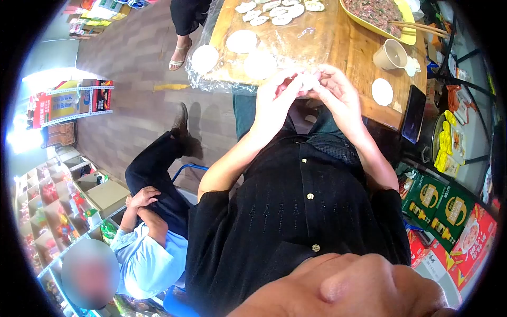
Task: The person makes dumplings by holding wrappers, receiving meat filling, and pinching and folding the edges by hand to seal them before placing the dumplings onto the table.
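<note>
Dough piece, small, pale (307,82), pinched between fingertips of left hand (279,96) and right hand (339,93), the two together at near edge of brown wooden tabletop (340,50). Neither hand nearer; long axis unclear. Yellow shallow tray (409,37) beyond right hand: pinkish minced filling (374,15), wooden chopsticks (422,27) resting in. Tan paper cup (387,55) closer; contents can't tell.

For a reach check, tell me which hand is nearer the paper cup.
Right. The right hand is below and left of the paper cup in view; the left hand is farther left.
</note>
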Tool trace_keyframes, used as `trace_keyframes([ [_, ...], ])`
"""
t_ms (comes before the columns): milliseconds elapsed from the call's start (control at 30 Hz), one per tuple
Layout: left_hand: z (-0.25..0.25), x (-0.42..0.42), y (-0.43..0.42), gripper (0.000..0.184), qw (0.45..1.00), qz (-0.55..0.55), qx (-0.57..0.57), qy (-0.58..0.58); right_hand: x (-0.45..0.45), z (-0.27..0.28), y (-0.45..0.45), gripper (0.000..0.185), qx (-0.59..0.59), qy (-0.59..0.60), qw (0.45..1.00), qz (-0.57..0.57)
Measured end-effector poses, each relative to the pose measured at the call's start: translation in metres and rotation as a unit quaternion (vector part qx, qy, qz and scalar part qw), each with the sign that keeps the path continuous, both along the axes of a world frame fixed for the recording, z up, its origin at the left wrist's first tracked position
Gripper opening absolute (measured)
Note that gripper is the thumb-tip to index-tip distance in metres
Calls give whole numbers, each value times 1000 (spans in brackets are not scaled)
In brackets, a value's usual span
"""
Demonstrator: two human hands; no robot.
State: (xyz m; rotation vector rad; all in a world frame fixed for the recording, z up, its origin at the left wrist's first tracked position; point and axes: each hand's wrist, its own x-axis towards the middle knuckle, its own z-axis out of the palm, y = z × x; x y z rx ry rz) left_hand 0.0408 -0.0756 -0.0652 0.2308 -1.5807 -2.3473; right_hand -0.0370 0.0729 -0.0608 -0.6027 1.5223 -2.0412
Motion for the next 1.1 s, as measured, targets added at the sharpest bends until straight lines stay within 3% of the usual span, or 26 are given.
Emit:
trace_keyframes([
  [200,-4,-6,0,24,989,2,-143,-28,-1,0,0,29,26,42,998,-25],
  [267,-1,-7,3,27,979,43,-195,-37,-4,-1,1,20,90,200,973,-66],
  [700,22,-19,13,19,923,39,-382,14,-12,12,16,14,116,274,949,-103],
  [800,21,-22,11,19,892,48,-447,44,-13,9,16,15,121,317,933,-116],
  [967,24,-25,8,19,779,88,-604,142,-9,12,16,20,154,396,893,-147],
  [1100,28,-16,11,25,780,74,-606,136,-7,16,17,19,162,426,877,-154],
])
